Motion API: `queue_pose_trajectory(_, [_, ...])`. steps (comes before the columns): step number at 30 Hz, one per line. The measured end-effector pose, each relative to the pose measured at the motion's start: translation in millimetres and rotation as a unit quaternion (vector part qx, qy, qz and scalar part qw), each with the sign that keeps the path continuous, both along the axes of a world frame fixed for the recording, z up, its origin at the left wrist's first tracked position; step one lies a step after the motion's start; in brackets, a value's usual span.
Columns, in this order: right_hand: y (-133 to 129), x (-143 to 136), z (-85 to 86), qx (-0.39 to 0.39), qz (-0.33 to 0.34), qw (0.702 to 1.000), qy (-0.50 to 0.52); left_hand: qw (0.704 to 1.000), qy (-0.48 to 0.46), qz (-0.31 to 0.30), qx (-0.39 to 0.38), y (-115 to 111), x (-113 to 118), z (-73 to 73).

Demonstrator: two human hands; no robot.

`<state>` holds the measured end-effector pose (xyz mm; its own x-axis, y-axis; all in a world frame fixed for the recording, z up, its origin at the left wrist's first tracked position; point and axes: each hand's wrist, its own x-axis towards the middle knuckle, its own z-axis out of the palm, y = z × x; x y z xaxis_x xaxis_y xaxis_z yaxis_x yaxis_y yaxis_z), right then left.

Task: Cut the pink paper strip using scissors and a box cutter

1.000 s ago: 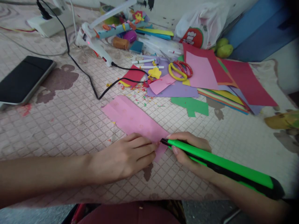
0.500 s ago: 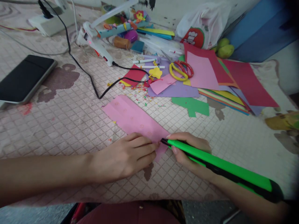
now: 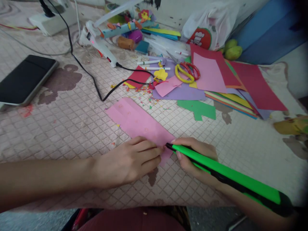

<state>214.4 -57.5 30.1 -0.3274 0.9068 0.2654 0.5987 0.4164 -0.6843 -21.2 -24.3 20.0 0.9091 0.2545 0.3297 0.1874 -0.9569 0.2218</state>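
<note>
A strip of pink paper [image 3: 134, 120] lies slantwise on the tablecloth, with a row of small faint marks along it. My left hand [image 3: 134, 160] rests flat across its near end, fingers stretched over the paper, holding it down. My right hand [image 3: 198, 154] is closed around a green and black utility knife [image 3: 226, 170]. The knife's black nose touches or nearly touches the paper beside my left fingertips; the blade itself is too small to make out.
Scissors with yellow and red handles [image 3: 185, 73] lie on colored paper sheets [image 3: 258, 86] at the back right. A white glue gun [image 3: 101, 45] with a black cord stands at the back. A tablet-like device [image 3: 26, 80] lies left. Green paper [image 3: 199, 109] lies beyond my right hand.
</note>
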Motion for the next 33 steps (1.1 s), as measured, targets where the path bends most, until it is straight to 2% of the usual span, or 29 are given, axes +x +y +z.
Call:
queue_pose_trajectory(6, [1,-2,0.8,0.023,0.000,1.000,-0.002,1.000,0.001,-0.003,0.000,1,0,-0.1])
queue_pose_trajectory(14, [-2,-4,4.8,0.007,-0.002,1.000,-0.021,1.000,0.000,-0.001,0.004,0,-1,-0.1])
queue_pose_trajectory(20, [-3,4,0.4,-0.032,-0.020,0.999,0.018,1.000,-0.001,-0.001,-0.003,0,0,1.3])
queue_pose_trajectory(33, [-1,7,-3.1,-0.028,0.001,0.999,0.020,1.000,0.011,-0.004,-0.012,1,0,1.2])
